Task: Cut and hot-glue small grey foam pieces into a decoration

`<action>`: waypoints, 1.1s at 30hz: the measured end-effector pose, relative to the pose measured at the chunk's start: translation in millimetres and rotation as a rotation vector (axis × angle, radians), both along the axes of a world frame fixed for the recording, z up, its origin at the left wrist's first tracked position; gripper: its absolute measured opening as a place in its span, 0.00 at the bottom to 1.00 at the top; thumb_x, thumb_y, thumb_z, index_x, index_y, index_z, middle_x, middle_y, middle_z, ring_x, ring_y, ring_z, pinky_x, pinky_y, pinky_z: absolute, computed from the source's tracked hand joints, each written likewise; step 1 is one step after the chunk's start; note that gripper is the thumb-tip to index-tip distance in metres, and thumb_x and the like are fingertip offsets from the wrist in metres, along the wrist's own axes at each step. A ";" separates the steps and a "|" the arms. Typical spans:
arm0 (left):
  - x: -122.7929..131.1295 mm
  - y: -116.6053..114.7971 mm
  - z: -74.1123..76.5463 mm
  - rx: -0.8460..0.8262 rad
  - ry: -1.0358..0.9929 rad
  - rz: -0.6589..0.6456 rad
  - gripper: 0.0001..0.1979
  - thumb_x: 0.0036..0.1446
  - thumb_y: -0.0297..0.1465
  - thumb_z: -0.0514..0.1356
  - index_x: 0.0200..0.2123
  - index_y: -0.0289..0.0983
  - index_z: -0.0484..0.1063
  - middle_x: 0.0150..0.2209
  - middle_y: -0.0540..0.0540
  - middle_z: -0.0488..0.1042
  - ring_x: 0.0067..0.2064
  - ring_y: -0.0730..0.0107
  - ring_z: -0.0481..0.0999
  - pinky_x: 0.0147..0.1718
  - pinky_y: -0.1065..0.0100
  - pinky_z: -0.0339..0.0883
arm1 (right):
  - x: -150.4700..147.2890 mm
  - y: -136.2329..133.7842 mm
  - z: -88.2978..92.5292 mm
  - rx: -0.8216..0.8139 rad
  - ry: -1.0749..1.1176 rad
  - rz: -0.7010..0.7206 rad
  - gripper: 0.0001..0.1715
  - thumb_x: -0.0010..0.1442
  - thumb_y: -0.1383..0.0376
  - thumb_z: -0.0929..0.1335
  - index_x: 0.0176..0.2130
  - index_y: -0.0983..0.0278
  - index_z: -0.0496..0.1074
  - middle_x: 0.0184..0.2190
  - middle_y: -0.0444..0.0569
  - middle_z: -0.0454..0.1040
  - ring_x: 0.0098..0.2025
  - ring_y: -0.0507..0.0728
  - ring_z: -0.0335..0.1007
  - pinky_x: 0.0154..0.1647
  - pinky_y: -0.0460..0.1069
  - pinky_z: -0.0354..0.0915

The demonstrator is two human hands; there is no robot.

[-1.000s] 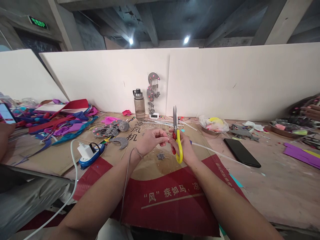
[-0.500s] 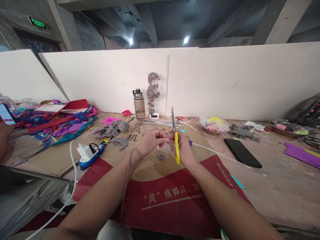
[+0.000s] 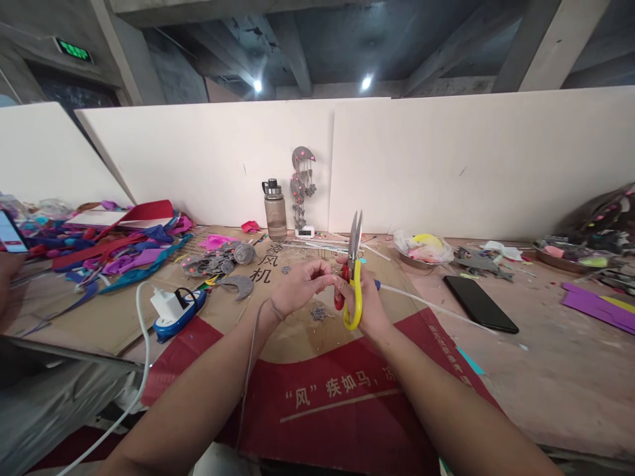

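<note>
My right hand point(image 3: 366, 303) holds scissors with yellow and red handles point(image 3: 355, 301); their metal blades point(image 3: 355, 231) point up and stand slightly apart. Its fingertips meet those of my left hand point(image 3: 305, 284), which is closed in a pinch. Whatever lies between the left fingertips is too small to make out. Grey yarn point(image 3: 251, 370) loops around my left wrist and hangs down along the forearm. Below the hands, a small grey snowflake-shaped piece point(image 3: 318, 312) lies on the printed cardboard point(image 3: 342, 403). A smaller grey piece point(image 3: 286, 270) lies farther back.
Left of me are a grey crescent point(image 3: 239, 287), a grey yarn ball point(image 3: 245, 252) and a blue power strip point(image 3: 179, 317). A bottle point(image 3: 276, 215) and a hanging grey ornament point(image 3: 301, 185) stand at the back. A black phone point(image 3: 480, 304) and glue gun stick-like white strip point(image 3: 436, 304) lie right.
The scissors have turned in my right hand, so the red handle and both blades now show, leaning slightly right. My hands stay together in nearly the same place.
</note>
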State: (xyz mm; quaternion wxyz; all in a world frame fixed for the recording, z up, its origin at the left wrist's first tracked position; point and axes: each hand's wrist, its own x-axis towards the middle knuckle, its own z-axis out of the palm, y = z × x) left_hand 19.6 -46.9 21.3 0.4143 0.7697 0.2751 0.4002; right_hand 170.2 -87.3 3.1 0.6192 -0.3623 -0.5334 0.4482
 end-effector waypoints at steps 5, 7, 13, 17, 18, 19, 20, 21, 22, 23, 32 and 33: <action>4.6 -5.5 -1.0 -0.179 -0.282 -0.136 0.17 0.55 0.42 0.63 0.27 0.35 0.64 0.21 0.54 0.60 0.24 0.78 0.59 0.26 0.72 0.54 | -5.7 -3.0 4.6 0.033 0.104 0.073 0.30 0.51 0.53 0.73 0.48 0.60 0.60 0.20 0.33 0.63 0.17 0.49 0.61 0.18 0.45 0.62; 6.2 -7.4 1.1 -0.250 -0.389 -0.164 0.18 0.53 0.43 0.64 0.26 0.35 0.65 0.22 0.53 0.62 0.24 0.78 0.59 0.26 0.72 0.55 | -5.1 -1.4 5.1 0.033 0.162 0.071 0.31 0.51 0.53 0.73 0.48 0.61 0.60 0.21 0.34 0.64 0.18 0.48 0.61 0.18 0.45 0.63; 8.8 -5.3 4.0 -0.319 -0.431 -0.007 0.15 0.50 0.40 0.66 0.29 0.32 0.71 0.27 0.49 0.70 0.25 0.78 0.65 0.25 0.72 0.58 | 0.2 1.1 7.9 0.016 0.188 0.005 0.32 0.48 0.52 0.74 0.46 0.61 0.60 0.21 0.34 0.64 0.18 0.48 0.60 0.17 0.45 0.63; 7.8 0.4 -2.3 -0.237 -0.325 -0.008 0.14 0.52 0.39 0.65 0.33 0.32 0.74 0.25 0.50 0.70 0.25 0.77 0.66 0.27 0.72 0.60 | 0.6 0.5 7.2 0.021 0.104 0.009 0.31 0.50 0.53 0.73 0.47 0.61 0.60 0.21 0.34 0.63 0.17 0.48 0.60 0.15 0.44 0.61; 7.3 1.1 -3.1 -0.213 -0.298 -0.004 0.14 0.52 0.39 0.65 0.35 0.33 0.74 0.24 0.50 0.70 0.26 0.77 0.67 0.27 0.72 0.61 | 0.6 0.7 6.4 0.031 0.091 0.004 0.30 0.51 0.53 0.73 0.47 0.60 0.60 0.20 0.33 0.62 0.16 0.47 0.59 0.15 0.44 0.60; 6.7 1.4 -3.5 -0.189 -0.272 0.005 0.14 0.52 0.38 0.65 0.36 0.33 0.75 0.24 0.50 0.70 0.26 0.76 0.67 0.28 0.71 0.61 | 0.5 1.0 5.4 0.044 0.079 -0.005 0.29 0.52 0.53 0.72 0.47 0.60 0.60 0.20 0.33 0.60 0.16 0.47 0.58 0.14 0.44 0.59; 6.3 1.3 -3.3 -0.168 -0.245 0.015 0.14 0.52 0.38 0.65 0.36 0.33 0.75 0.25 0.50 0.70 0.26 0.76 0.67 0.28 0.71 0.62 | 0.6 1.5 4.4 0.058 0.068 -0.013 0.28 0.52 0.53 0.72 0.47 0.60 0.60 0.20 0.32 0.60 0.15 0.47 0.58 0.14 0.44 0.58; 5.9 1.0 -2.9 -0.151 -0.218 0.026 0.14 0.52 0.38 0.65 0.35 0.32 0.75 0.25 0.50 0.71 0.26 0.76 0.67 0.28 0.71 0.62 | 0.7 2.0 3.3 0.070 0.055 -0.022 0.27 0.53 0.53 0.72 0.47 0.60 0.60 0.21 0.32 0.59 0.15 0.46 0.57 0.14 0.44 0.58; 5.7 0.6 -2.3 -0.138 -0.193 0.039 0.14 0.51 0.38 0.65 0.34 0.32 0.75 0.25 0.50 0.71 0.26 0.76 0.67 0.28 0.71 0.62 | 0.9 2.6 2.3 0.075 0.040 -0.031 0.27 0.53 0.53 0.72 0.46 0.60 0.61 0.21 0.33 0.59 0.15 0.46 0.56 0.14 0.44 0.57; 5.7 0.3 -1.8 -0.128 -0.170 0.054 0.14 0.51 0.38 0.65 0.32 0.32 0.75 0.25 0.50 0.71 0.25 0.76 0.67 0.27 0.70 0.62 | 1.1 3.2 1.2 0.073 0.020 -0.038 0.26 0.53 0.53 0.72 0.46 0.60 0.61 0.22 0.33 0.59 0.15 0.46 0.56 0.14 0.44 0.57; 2.2 3.5 -2.6 0.083 0.111 0.175 0.11 0.53 0.36 0.61 0.25 0.35 0.68 0.22 0.53 0.66 0.24 0.76 0.62 0.25 0.72 0.55 | 7.2 14.1 -11.2 0.183 -0.235 -0.171 0.23 0.51 0.60 0.72 0.46 0.62 0.67 0.28 0.41 0.65 0.31 0.52 0.64 0.33 0.48 0.63; 1.2 4.0 -2.2 0.103 0.151 0.171 0.11 0.53 0.36 0.61 0.25 0.35 0.68 0.22 0.53 0.66 0.24 0.76 0.61 0.25 0.72 0.54 | 7.9 15.4 -12.7 0.182 -0.241 -0.164 0.23 0.51 0.60 0.72 0.46 0.62 0.67 0.28 0.42 0.66 0.32 0.53 0.64 0.33 0.48 0.63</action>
